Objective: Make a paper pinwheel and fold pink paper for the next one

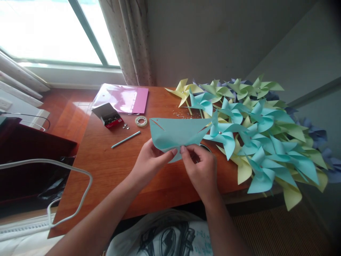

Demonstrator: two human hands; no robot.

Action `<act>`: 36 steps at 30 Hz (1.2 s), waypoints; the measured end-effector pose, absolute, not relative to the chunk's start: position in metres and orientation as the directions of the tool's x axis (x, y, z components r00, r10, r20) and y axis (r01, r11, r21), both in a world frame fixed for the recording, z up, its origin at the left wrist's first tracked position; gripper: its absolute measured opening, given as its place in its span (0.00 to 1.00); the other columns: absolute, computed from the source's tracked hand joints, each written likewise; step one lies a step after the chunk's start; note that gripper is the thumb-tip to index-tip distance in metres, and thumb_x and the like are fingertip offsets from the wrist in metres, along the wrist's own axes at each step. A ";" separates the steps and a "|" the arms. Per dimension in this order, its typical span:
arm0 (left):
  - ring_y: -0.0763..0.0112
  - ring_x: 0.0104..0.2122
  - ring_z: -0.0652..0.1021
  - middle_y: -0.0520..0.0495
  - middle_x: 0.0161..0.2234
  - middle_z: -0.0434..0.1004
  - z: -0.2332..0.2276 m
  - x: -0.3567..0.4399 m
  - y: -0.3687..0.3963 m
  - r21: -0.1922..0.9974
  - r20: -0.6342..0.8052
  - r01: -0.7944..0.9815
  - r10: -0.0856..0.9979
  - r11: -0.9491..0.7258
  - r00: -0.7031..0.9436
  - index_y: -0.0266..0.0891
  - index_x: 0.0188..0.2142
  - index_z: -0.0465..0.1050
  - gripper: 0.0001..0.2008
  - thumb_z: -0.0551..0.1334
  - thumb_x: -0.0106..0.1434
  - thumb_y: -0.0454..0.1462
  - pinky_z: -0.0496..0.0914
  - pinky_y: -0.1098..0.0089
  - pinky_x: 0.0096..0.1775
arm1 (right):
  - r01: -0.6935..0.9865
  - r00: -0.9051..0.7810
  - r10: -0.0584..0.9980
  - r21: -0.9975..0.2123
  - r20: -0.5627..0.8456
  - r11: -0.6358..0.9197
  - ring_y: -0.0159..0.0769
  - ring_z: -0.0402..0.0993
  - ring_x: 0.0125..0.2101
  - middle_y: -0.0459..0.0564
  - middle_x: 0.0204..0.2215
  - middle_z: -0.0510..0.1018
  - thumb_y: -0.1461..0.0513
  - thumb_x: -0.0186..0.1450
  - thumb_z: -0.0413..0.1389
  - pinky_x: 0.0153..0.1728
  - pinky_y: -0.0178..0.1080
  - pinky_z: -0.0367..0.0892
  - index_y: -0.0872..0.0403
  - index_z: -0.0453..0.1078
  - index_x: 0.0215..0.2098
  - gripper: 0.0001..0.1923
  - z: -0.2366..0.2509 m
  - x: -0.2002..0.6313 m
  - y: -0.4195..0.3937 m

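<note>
Over the near middle of the wooden worktop (112, 170), both hands met at the lower edge of a light blue paper sheet (176, 133). Part of that sheet was hidden: its bottom tip dropped behind the fingers, and its right corner ran in among the heap of paper pinwheels (255, 138), so where the sheet ended there was hard to make out. A dark round object sat just behind the right hand (201, 167), mostly covered; what it was could not be told. Small shiny bits (181, 114) lay scattered beyond the sheet, too tiny to identify. The pinwheel heap spilled past the worktop's right edge, with purple ones at the back half buried under the green, yellow and blue.

The left hand (150, 161) had its grip closed on the sheet's lower edge, thumb on top and pressed toward the middle. The right hand pinched the same edge just beside it, thumb tip nearly touching the left thumb. The sheet rose up and away from both grips, held off the worktop, its folded flaps spread left and right.

Farther left lay a blue straw (125, 139), a tape roll (141, 121), an open box of pins (108, 115) and a pink folder (125, 99).
</note>
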State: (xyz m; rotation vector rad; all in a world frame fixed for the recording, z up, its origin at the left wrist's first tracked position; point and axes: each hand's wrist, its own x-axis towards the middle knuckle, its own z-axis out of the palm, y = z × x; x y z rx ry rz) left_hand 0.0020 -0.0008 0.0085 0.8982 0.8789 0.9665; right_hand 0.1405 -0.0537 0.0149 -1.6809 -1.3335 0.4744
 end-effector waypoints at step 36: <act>0.69 0.29 0.77 0.50 0.30 0.82 0.002 -0.002 0.007 0.914 -0.266 -0.253 0.940 0.317 0.214 0.36 0.31 0.77 0.15 0.78 0.46 0.36 0.72 0.72 0.32 | 0.416 -0.168 0.968 -0.877 0.188 0.242 0.34 0.79 0.37 0.47 0.38 0.83 0.70 0.68 0.55 0.38 0.34 0.73 0.49 0.78 0.45 0.14 0.024 0.187 -0.075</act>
